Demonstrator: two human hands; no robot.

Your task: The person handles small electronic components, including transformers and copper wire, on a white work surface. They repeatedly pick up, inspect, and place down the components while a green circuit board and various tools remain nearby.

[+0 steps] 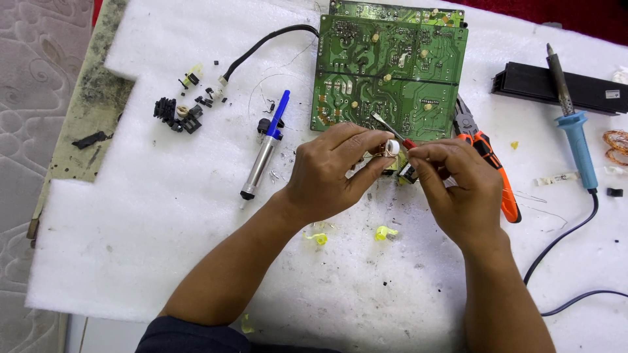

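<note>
1. While the left hand (330,171) pinches the small white coil part (392,146) near the foam sheet's (163,209) middle, just below the green circuit board (391,72), keep that pinch firm.
2. Right hand (451,186) is closed on a red-handled screwdriver (392,133), tip toward the board; pry gently, short strokes.
3. Keep clear of the orange pliers (494,167) beside the right hand.
</note>
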